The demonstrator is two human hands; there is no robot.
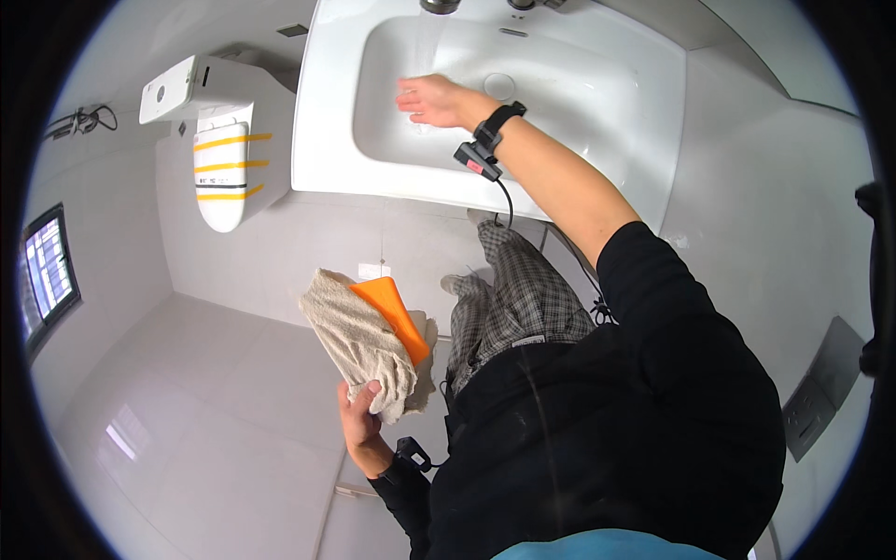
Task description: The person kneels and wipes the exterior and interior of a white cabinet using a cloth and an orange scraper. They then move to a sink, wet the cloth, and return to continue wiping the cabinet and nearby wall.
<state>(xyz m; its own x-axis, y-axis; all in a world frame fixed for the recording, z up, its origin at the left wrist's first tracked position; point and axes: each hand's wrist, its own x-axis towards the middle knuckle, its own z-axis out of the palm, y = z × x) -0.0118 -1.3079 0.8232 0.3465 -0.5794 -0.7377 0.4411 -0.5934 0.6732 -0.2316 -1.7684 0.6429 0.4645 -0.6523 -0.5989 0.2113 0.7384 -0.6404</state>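
Observation:
Over the basin of a white washbasin [329,105], my right hand [437,101] is held out with its fingers extended and nothing in it. A thin stream of water [427,49] falls from the faucet [439,5] beside those fingers. Away from the basin, low at my left side, my left hand [360,413] grips a beige towel [350,329], thumb on top. An orange flat plastic piece [392,315] is tucked between the towel's folds; its lower part is hidden by the cloth. A round drain cover [499,86] shows in the basin floor.
Left of the washbasin stands a white toilet [220,175] with yellow tape strips across its lid. A cable [511,203] hangs from the device on my right wrist. A wall socket panel [812,413] is at the right, a small window [49,273] at the far left.

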